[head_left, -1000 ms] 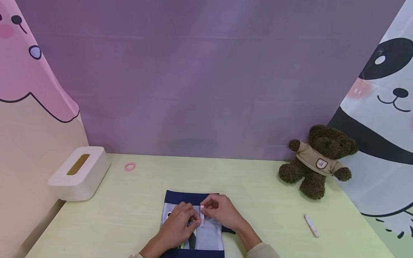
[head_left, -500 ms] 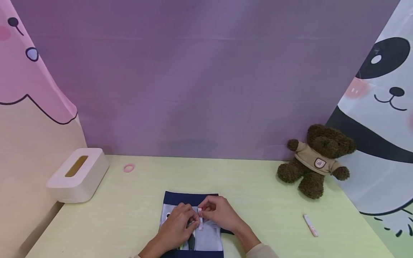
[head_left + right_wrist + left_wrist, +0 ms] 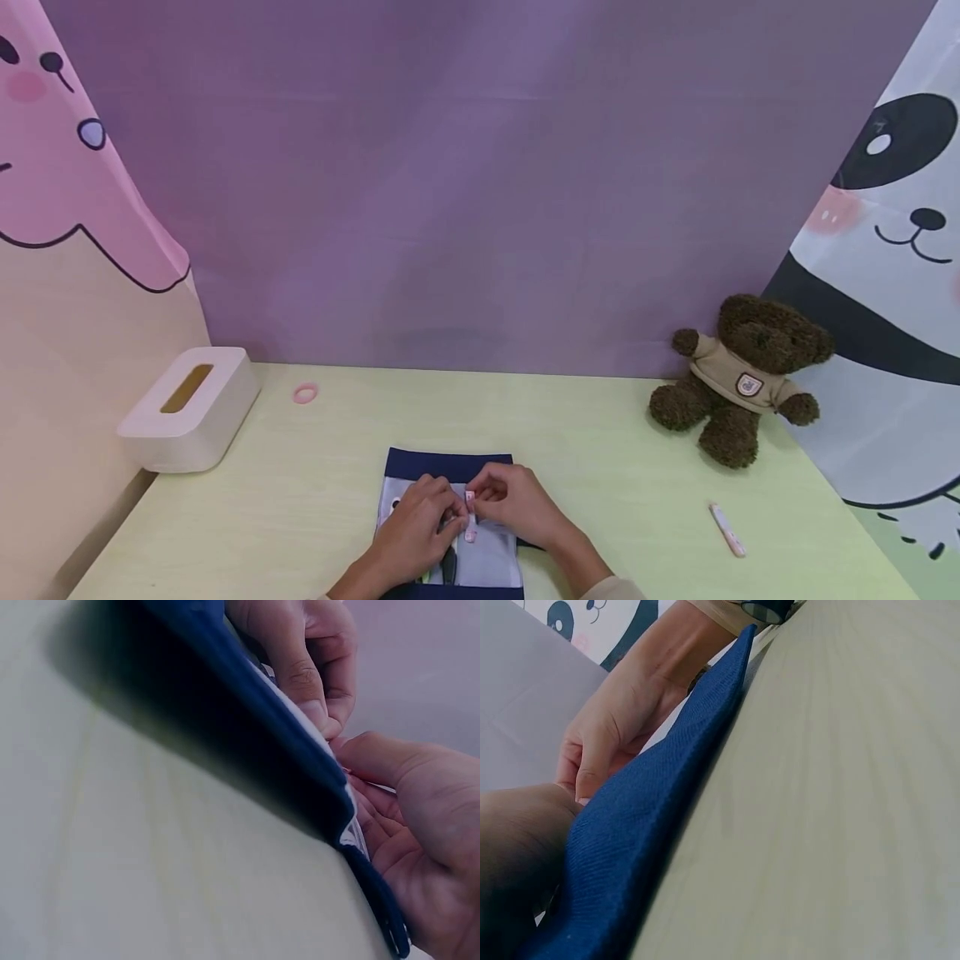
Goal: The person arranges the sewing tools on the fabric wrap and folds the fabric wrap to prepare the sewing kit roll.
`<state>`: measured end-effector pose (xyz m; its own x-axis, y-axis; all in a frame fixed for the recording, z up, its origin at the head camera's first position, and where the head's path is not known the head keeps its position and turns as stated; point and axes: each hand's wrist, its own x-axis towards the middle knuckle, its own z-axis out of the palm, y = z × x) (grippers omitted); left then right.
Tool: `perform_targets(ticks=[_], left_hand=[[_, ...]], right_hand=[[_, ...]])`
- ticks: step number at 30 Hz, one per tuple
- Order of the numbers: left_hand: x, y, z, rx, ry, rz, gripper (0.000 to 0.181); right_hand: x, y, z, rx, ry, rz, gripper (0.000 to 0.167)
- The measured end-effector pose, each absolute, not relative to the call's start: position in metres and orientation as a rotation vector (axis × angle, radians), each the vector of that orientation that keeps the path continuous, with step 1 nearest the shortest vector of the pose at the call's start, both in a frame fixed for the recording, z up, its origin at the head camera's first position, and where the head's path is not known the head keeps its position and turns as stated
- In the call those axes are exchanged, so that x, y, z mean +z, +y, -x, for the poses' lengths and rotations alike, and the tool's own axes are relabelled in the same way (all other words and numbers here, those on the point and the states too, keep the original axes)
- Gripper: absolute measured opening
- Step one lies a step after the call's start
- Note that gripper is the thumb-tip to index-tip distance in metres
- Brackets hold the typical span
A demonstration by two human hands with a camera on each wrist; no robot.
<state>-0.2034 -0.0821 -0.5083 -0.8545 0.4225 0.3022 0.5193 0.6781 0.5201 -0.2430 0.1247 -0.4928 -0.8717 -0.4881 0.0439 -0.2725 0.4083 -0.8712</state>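
An opened navy-and-white fabric case (image 3: 487,568) lies at the table's near edge. My right hand (image 3: 521,504) pinches the upper part of a slim pink-and-white stick (image 3: 470,535), pen-like in shape, over the case's pale inside. Just left of the stick, my left hand (image 3: 420,527) bends over the case, thumb and fingers pinched at its cloth; what lies under the fingertips is hidden. Below that hand, a black item (image 3: 449,568) sits in the case, with a sliver of green beside it. In the right wrist view the case's navy edge (image 3: 277,724) hides the stick.
A similar pale pink stick (image 3: 727,531) lies on the table to the right. A brown teddy bear (image 3: 738,383) sits at the back right. At the left stand a white tissue box (image 3: 195,417) and, near it, a small pink ring (image 3: 305,393).
The pink-and-white stick and my right hand have shifted slightly toward me along the case. My left hand stays at nearly the same spot on it.
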Motion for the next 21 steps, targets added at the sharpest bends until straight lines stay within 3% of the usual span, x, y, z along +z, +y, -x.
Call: perform_targets(ticks=[21], left_hand=[[-0.5078, -0.082, 0.2038, -0.901, -2.749, 0.768, 0.008]], right_hand=[[-0.4945, 0.1317, 0.2413, -1.399, 2.503, 0.786, 0.018]])
